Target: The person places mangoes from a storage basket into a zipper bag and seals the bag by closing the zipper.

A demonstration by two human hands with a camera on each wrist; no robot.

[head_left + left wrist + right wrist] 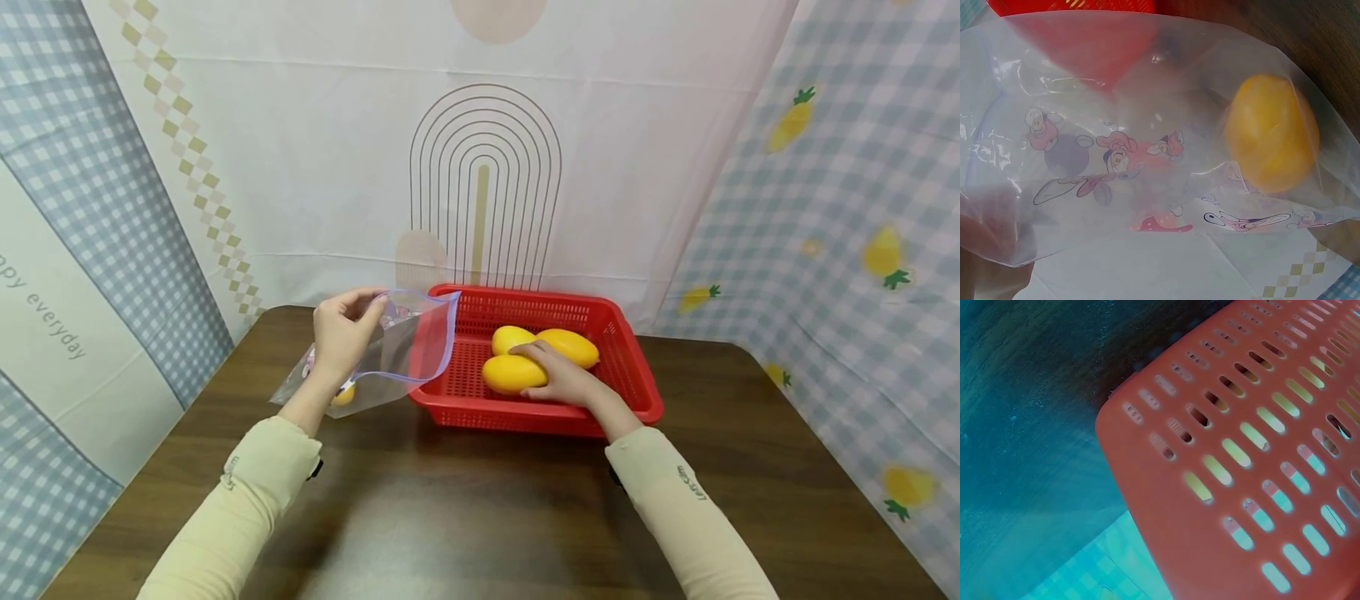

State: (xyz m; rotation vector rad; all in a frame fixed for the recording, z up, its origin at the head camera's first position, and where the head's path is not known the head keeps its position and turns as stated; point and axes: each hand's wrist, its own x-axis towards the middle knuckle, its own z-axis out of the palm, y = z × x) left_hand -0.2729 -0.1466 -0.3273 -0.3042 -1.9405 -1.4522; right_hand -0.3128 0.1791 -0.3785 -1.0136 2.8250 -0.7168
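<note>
In left wrist view alone, whole fruit inside bag

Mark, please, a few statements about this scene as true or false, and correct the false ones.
1. The left grip holds a transparent bag. True.
2. The bag is closed at its mouth. False: it is open there.
3. One yellow fruit lies inside the bag. True.
4. The right grip touches the front fruit in the red basket. True.
5. The basket holds only one fruit. False: three yellow fruits show in it.
</note>
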